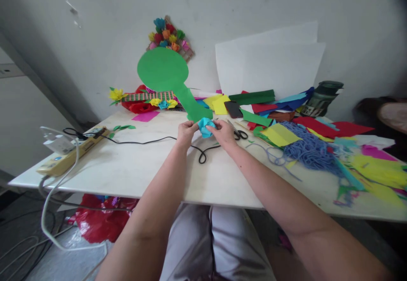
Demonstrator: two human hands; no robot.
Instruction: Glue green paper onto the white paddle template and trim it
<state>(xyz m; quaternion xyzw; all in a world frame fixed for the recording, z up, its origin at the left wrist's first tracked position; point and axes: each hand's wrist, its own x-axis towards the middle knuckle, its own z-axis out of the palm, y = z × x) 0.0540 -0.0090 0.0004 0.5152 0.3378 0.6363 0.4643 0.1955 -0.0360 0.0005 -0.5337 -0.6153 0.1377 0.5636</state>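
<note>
on the left part of the white table (127, 170) lies a yellow power strip (71, 151), and a black cable (152, 140) runs from it toward the middle. at the middle, the left hand (186, 131) and the right hand (224, 133) both pinch a crumpled turquoise paper piece (205, 127) with closed fingers, just above the table, under a big green paper cutout (170, 77). black scissors (239, 133) lie just beside the right hand, then blue yarn (310, 149) further right.

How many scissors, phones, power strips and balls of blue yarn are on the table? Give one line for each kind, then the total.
Scissors: 1
Phone: 1
Power strip: 1
Blue yarn pile: 1
Total: 4
</note>
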